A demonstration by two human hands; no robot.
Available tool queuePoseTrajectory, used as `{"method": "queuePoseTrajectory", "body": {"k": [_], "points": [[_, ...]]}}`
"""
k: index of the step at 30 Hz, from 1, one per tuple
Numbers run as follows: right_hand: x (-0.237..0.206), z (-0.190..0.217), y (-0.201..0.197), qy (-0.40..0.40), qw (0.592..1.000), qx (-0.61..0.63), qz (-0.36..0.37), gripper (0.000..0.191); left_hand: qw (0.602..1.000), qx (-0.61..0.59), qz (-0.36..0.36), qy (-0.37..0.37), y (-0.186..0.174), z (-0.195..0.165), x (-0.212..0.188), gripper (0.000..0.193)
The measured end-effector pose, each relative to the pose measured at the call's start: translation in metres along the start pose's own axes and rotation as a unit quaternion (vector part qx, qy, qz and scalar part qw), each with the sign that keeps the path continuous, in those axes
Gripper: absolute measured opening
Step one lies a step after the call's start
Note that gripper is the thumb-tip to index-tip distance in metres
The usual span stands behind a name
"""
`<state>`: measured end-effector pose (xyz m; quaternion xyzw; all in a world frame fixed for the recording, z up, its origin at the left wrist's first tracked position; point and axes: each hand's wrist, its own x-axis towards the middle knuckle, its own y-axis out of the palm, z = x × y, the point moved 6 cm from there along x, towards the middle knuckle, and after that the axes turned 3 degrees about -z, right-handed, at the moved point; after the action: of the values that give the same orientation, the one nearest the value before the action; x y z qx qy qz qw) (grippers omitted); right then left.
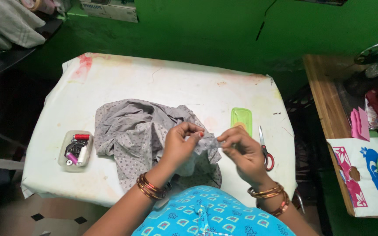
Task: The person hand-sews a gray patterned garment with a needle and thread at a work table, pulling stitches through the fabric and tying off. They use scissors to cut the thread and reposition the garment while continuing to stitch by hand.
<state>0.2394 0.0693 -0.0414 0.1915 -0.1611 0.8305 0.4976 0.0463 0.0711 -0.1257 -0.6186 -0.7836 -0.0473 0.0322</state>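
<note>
Taking the grey printed cloth [141,135] as the landmark, a clear plastic tray of thread spools [75,150] sat just to its left on the white-covered table [154,78], apart from the fabric's edge. The cloth itself lay rumpled in a heap at the middle of the table, with one corner lifted off the pile toward the person's body. The left hand [181,144] was closed in a pinch on that raised corner, thumb and fingertips pressed on the fabric. Just right of it, the right hand [241,150] was likewise pinched shut on the same small piece, so the stretch of cloth between the two hands was held taut; whether a needle or thread sat in those fingers was too small to tell. Judging by this, the fine work went best with the grips kept close together, the fabric flat and tight between them, and the loose bulk left resting on the table so it did not drag. Beyond the cloth's right edge stood a green lidded box [241,120], and just right of that lay red-handled scissors [265,153], near the right hand, blades pointing away.
</note>
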Motion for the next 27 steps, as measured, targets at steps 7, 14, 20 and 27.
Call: {"method": "queuePoseTrajectory", "body": {"k": [7,14,20,27], "points": [[-0.002,0.045,-0.034,0.019,0.966,0.258,0.01,0.007,0.992,0.106,-0.073,-0.017,-0.029,0.004,0.011,0.009],[-0.012,0.096,-0.072,-0.077,0.954,0.288,0.027,0.008,0.984,0.123,-0.119,0.047,-0.061,0.019,0.024,0.008],[-0.009,0.092,-0.076,-0.063,0.952,0.3,0.027,0.009,0.993,0.041,-0.112,-0.025,-0.069,0.042,0.029,0.008],[0.014,0.039,-0.038,0.18,0.982,0.023,-0.045,0.008,0.966,-0.228,0.035,-0.118,-0.028,0.015,0.015,0.01]]}}
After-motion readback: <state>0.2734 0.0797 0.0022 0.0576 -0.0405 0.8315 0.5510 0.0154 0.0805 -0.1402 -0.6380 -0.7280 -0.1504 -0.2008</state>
